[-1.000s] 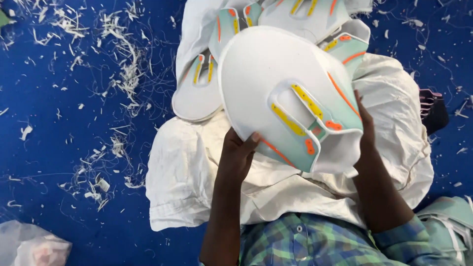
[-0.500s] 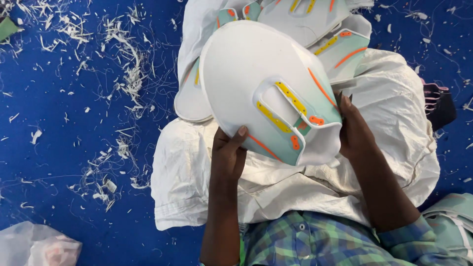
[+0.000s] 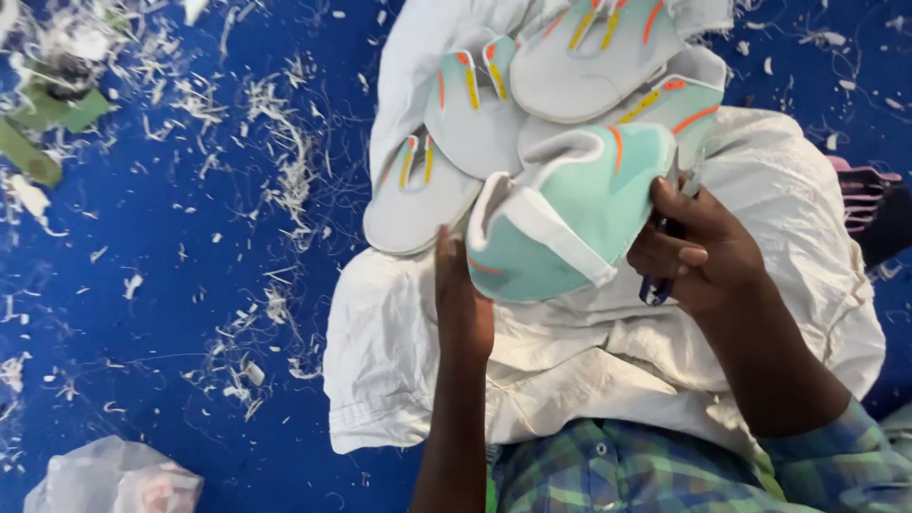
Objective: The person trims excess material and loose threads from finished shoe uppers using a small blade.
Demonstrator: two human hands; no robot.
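Observation:
A mint-green and white shoe upper with orange trim is folded over between my two hands. My left hand presses against its lower left edge. My right hand grips its right side and also holds a small dark-handled tool, mostly hidden in the fist. Just behind it, several flat grey shoe uppers with mint, yellow and orange strips lie stacked on a white cloth across my lap.
Blue floor covering is strewn with white trimmings. Green scraps lie at the far left. A clear plastic bag sits at the bottom left. A pink-striped dark object lies at the right edge.
The held upper has been flipped and folded, so its mint inner side now faces me instead of the flat white face with coloured strips. Both hands shifted lower with it.

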